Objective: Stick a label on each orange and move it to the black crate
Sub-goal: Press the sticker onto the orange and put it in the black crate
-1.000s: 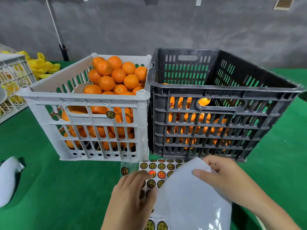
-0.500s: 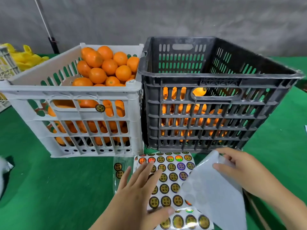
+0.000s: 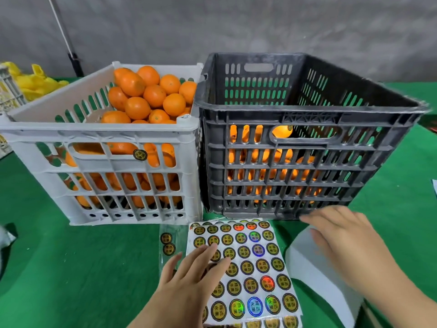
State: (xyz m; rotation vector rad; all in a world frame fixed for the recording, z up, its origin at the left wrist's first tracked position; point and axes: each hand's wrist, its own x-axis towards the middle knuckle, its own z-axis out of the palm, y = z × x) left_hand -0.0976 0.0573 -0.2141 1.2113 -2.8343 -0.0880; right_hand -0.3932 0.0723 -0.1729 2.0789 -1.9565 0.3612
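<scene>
A white crate (image 3: 104, 129) at the left is heaped with oranges (image 3: 151, 95). Beside it on the right stands the black crate (image 3: 307, 114), with oranges (image 3: 281, 131) showing through its slots. In front of both lies a sheet of round gold labels (image 3: 253, 263) on the green table. My left hand (image 3: 189, 285) rests flat on the sheet's left part with straight fingers. My right hand (image 3: 347, 247) lies with spread fingers over a blank white backing sheet (image 3: 314, 275) to the right of the labels.
A clear strip with two loose labels (image 3: 167, 243) lies left of the sheet. One label (image 3: 140, 154) is stuck on the white crate's front. Yellow netting (image 3: 35, 81) and another white crate (image 3: 9, 95) stand at far left. A white object (image 3: 4, 235) lies at the left edge.
The white backing sheet has been pulled off to the right and laid down, uncovering the label sheet. My right hand let go of it and now lies flat; my left hand flattened on the labels.
</scene>
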